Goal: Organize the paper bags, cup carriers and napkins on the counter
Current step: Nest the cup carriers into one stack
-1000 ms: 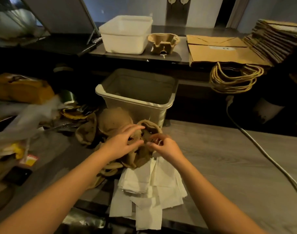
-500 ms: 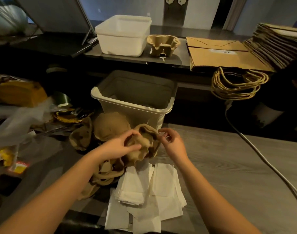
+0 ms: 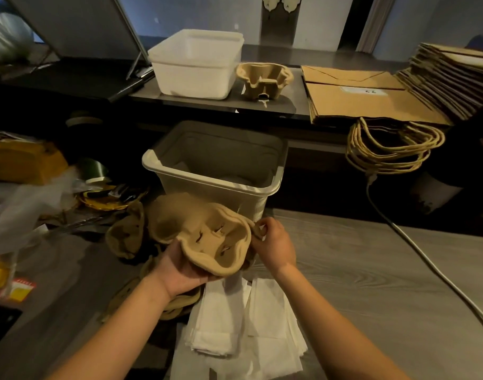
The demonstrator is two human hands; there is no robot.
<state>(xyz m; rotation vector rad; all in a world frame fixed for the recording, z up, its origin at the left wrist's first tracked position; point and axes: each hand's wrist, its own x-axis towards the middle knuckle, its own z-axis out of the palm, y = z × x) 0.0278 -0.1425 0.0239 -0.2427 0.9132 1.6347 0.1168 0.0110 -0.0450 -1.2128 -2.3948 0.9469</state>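
One cup carrier (image 3: 207, 237) had been lifted, hollows up; left hand (image 3: 180, 272) gripped its near edge, right hand (image 3: 276, 245) pinched its rim. A second carrier (image 3: 265, 78) sat behind.

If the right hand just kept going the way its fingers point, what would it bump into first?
The right hand points forward and left, and its fingers pinch the rim of the cup carrier, so that comes first. Just behind stands the beige bin, though depth is hard to judge.
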